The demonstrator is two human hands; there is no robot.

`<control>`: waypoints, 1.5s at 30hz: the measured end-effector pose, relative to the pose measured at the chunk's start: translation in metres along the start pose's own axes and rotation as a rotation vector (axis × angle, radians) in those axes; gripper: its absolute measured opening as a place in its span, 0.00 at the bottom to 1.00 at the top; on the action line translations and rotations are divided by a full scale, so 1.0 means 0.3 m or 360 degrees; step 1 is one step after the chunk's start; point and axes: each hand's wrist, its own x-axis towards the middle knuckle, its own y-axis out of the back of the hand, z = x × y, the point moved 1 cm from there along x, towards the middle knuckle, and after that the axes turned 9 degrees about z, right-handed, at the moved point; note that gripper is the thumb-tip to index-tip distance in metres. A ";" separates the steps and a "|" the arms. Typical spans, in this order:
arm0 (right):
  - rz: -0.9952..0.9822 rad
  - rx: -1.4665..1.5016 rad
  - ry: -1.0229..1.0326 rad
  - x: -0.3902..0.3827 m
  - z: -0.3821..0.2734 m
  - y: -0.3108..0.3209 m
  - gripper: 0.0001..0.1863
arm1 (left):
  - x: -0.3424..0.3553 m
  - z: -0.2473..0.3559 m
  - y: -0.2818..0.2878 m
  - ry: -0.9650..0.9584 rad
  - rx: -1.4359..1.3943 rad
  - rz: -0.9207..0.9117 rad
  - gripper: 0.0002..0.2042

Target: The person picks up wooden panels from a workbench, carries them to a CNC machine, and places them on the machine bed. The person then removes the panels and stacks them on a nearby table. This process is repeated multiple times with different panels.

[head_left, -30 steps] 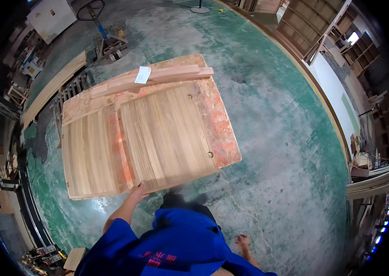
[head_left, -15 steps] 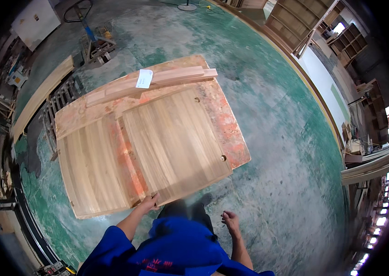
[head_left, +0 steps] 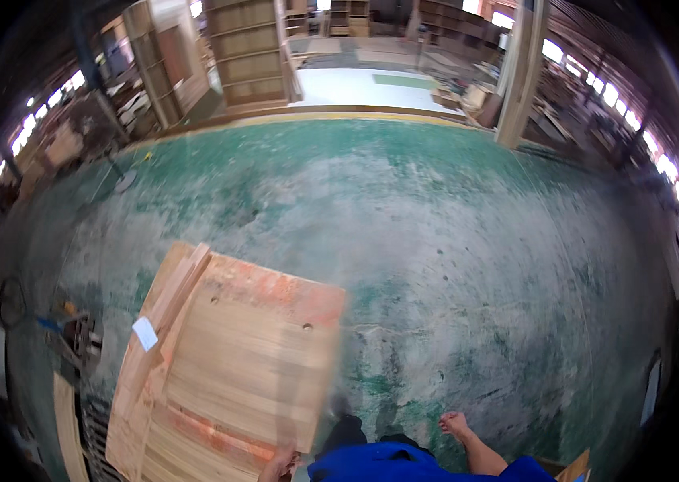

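A wooden panel (head_left: 235, 361) with round holes near its far edge lies on a worn, red-stained board (head_left: 291, 299). My left hand (head_left: 279, 463) is at the panel's near corner, its fingers closed on the edge; they are partly blurred. Beside it, a second wooden panel (head_left: 175, 451) is partly cut off by the lower edge of the view. Away from the boards, my right hand (head_left: 454, 423) hangs over the floor with its fingers curled in, and I see nothing in it.
Long wood strips (head_left: 171, 301) with a white paper (head_left: 145, 332) on them lie along the board's left side. A pallet truck (head_left: 74, 333) stands at the left. Ahead, beyond the green-grey floor (head_left: 404, 241), tall wooden shelving (head_left: 247, 56) and an upright post (head_left: 520, 80) stand.
My view has swung to the right and up, so the stacked panels now sit lower left and the shelving is ahead. My left hand stays at the panel's corner.
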 end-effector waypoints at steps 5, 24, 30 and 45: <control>0.0072 0.0268 -0.0225 -0.046 0.512 0.078 0.08 | -0.022 0.022 -0.028 0.0038 0.0298 -0.0006 0.29; 0.0536 -0.0753 -0.0046 -0.408 1.421 0.304 0.14 | -0.010 0.013 -0.695 -0.1110 0.2785 -0.0310 0.24; 0.1037 0.0305 -0.0453 -0.633 1.354 0.280 0.16 | 0.107 0.306 -1.113 -0.0607 0.2023 -0.0547 0.17; 0.1775 0.1104 -0.0941 -1.110 1.351 0.072 0.14 | 0.024 0.264 -1.865 -0.0170 0.2039 -0.0302 0.10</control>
